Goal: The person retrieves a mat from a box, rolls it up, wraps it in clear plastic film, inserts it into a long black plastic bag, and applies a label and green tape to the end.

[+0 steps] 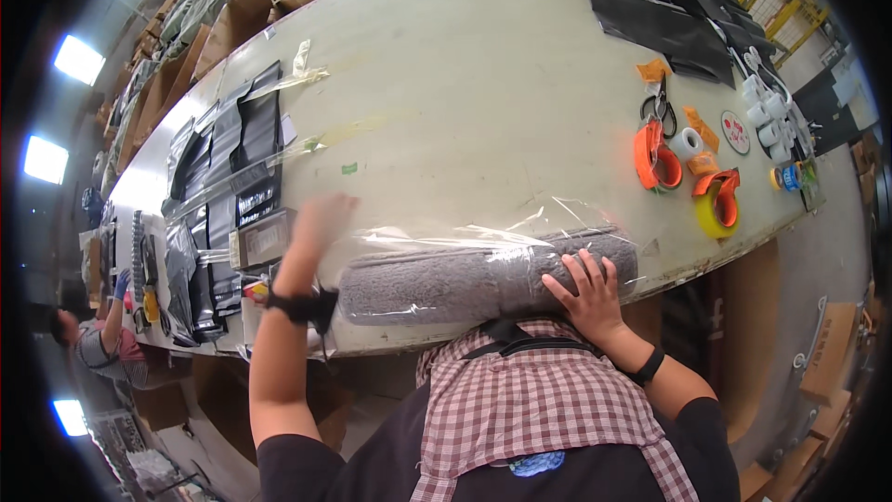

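A long grey fluffy roll point(418, 290), like a rolled-up rug, lies along the table's near edge in front of me. Clear plastic film point(446, 238) wraps it and sticks out wrinkled along its far side. My right hand point(587, 294) rests on the roll's right part, with fingers spread flat over the plastic. Beyond the roll's left end is my left hand point(325, 221), smeared by motion, so its fingers cannot be made out. Nothing can be made out in it. A dark band with a black piece point(311, 307) is on my left wrist.
Black plastic bags point(209, 177) lie at the left beside a small box point(265, 240). At the right are orange tape dispensers point(658, 160), scissors point(660, 110) and white rolls point(686, 143). More black bags point(664, 33) cover the far right corner. Another person point(111, 344) works at far left.
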Demonstrator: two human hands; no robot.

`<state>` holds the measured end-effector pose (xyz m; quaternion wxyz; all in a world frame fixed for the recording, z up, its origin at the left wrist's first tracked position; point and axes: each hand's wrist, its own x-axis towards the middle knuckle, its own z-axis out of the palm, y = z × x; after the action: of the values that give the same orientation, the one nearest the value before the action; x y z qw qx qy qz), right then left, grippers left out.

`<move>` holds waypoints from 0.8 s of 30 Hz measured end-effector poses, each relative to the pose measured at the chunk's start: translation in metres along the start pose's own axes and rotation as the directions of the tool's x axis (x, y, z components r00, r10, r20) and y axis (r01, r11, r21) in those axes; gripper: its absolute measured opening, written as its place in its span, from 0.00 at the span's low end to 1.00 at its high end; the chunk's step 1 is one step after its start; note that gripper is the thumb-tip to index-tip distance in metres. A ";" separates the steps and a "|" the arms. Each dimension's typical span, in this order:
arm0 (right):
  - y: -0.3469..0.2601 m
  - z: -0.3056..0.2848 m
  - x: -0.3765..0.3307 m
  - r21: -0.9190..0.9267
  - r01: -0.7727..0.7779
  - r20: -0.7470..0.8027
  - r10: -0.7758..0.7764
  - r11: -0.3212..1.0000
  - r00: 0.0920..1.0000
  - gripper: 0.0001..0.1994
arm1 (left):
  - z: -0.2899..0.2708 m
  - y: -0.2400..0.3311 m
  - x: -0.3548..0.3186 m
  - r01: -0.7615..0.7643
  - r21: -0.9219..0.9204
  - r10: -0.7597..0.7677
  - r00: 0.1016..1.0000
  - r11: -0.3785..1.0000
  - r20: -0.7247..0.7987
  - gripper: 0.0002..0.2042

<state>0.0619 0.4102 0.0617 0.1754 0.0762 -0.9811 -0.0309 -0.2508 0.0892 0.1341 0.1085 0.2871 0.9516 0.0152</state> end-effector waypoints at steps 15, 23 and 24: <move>0.143 0.026 0.026 0.208 -0.470 0.080 0.464 0.858 0.882 0.29 | 0.039 0.097 -0.070 -0.383 -0.110 0.398 0.895 0.917 0.200 0.57; 0.168 0.028 -0.020 0.479 -0.738 0.699 0.302 0.476 0.648 0.19 | 0.033 0.088 -0.067 -0.382 -0.141 0.406 0.877 0.913 0.258 0.57; 0.166 0.018 -0.031 0.445 -0.752 0.753 0.252 0.486 0.608 0.16 | 0.032 0.084 -0.066 -0.374 -0.182 0.410 0.878 0.910 0.246 0.57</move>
<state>0.0615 0.5797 0.0483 -0.1875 -0.1852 -0.8789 0.3977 -0.1452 0.1219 0.1231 0.2544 0.4656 0.8457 0.0575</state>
